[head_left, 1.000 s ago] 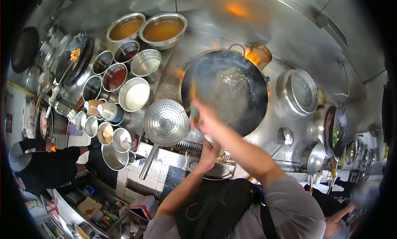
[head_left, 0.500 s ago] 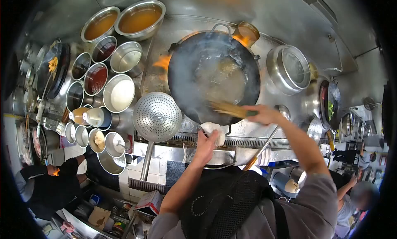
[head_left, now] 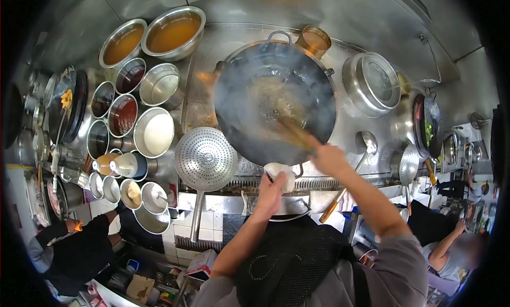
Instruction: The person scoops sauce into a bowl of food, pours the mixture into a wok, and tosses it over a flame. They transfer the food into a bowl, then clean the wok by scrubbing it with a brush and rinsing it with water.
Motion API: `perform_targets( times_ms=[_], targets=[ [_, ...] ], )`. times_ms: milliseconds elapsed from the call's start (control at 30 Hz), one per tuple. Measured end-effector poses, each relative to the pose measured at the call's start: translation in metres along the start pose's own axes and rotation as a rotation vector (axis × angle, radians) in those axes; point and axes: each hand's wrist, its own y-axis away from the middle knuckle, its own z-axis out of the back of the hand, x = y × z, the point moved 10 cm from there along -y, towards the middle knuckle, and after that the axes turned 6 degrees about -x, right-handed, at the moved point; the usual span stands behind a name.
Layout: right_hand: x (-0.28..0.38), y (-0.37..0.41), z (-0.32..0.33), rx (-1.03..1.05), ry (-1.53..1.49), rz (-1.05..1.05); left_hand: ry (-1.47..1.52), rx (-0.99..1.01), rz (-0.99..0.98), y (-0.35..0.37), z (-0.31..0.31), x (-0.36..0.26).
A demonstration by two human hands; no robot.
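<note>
- By the left hand [head_left: 270, 196], a wad of white cloth [head_left: 287, 178] is gripped between thumb and fingers at the near edge of the wok, beside its near handle; whether the rim itself is held through the cloth cannot be told.
- By the right hand [head_left: 329, 161], closed at the wok's near right edge, a bamboo brush [head_left: 295, 133] is gripped by its butt end; the bristles are extended from the fist, up and to the left, into the wok.
- Half a second ago the brush was laid almost level across the near part of the wok; now it is slanted, and its tips are brought further in, towards the middle.
- In the wok [head_left: 234, 124], murky brownish liquid is partly veiled by steam; the flame at its left side is seen fainter than before.
- To the left of the wok, a perforated strainer [head_left: 206, 157] is set down; to the right, a ladle [head_left: 366, 143] is placed with its wooden handle pointed back towards the person.
- Further left, pots of red sauce [head_left: 122, 116] and white contents [head_left: 154, 133] are grouped.
- Beyond the wok, a metal can [head_left: 314, 40] is placed just beside the rim.
- At the far left, two bowls of amber liquid [head_left: 174, 33] are stood side by side.
</note>
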Motion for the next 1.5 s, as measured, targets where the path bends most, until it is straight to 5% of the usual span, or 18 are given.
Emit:
perform_targets(
  times_ms=[67, 167, 233, 267, 433, 500, 667, 700, 800, 833, 900, 933, 1000, 1067, 1267, 1433, 1500],
  targets=[
    [-0.068, -0.014, 0.006, -0.134, 0.185, -0.141, 0.022, 0.009, -0.005, -0.003, 0.002, 0.002],
    [-0.067, -0.076, 0.048, -0.398, 0.026, -0.161, 0.045, 0.005, 0.066, -0.008, 0.008, 0.012],
    [-0.049, -0.149, 0.009, -0.301, -0.315, -0.238, 0.03, 0.016, 0.063, -0.01, 0.004, 0.011],
    [0.017, -0.111, 0.042, -0.213, -0.722, -0.273, 0.01, 0.021, 0.065, -0.01, 0.003, 0.01],
    [0.074, -0.08, 0.009, -0.159, -0.891, -0.127, -0.079, -0.012, 0.092, -0.014, 0.007, 0.009],
    [0.076, -0.035, 0.009, 0.069, -0.769, 0.001, -0.113, -0.074, 0.136, -0.012, 0.014, 0.009],
    [-0.084, 0.02, 0.012, 0.149, -0.437, -0.166, -0.238, -0.026, 0.143, -0.008, 0.011, 0.0],
    [-0.12, 0.028, 0.017, 0.143, -0.581, -0.271, -0.204, -0.012, 0.162, -0.013, 0.007, 0.0],
    [-0.162, 0.06, 0.032, -0.276, -0.885, -0.333, -0.099, 0.006, 0.213, -0.047, 0.012, 0.015],
    [-0.158, 0.074, 0.011, -0.277, -0.898, -0.331, -0.204, 0.01, 0.151, -0.052, 0.013, 0.012],
    [-0.153, 0.11, -0.034, -0.62, -1.077, -0.376, -0.339, -0.027, -0.018, -0.047, 0.005, 0.0],
    [-0.151, 0.128, -0.072, -0.81, -0.936, -0.349, -0.345, -0.035, -0.033, -0.04, 0.005, 0.001],
    [-0.124, 0.173, -0.139, -0.692, -0.864, -0.393, -0.286, -0.135, -0.174, -0.029, 0.008, -0.011],
    [-0.105, 0.205, -0.188, -0.194, -1.115, -0.521, -0.302, -0.068, -0.247, -0.019, 0.004, -0.02],
    [-0.135, 0.24, -0.101, -0.573, -0.983, -0.229, -0.494, -0.159, -0.361, 0.02, -0.007, -0.015],
    [-0.113, 0.187, -0.029, -0.349, -1.479, -0.021, -0.682, -0.205, -0.5, 0.04, -0.031, -0.005],
    [-0.079, 0.134, -0.028, -0.103, -1.906, 0.009, -0.939, -0.355, -0.787, 0.059, -0.046, -0.017]
  ],
)
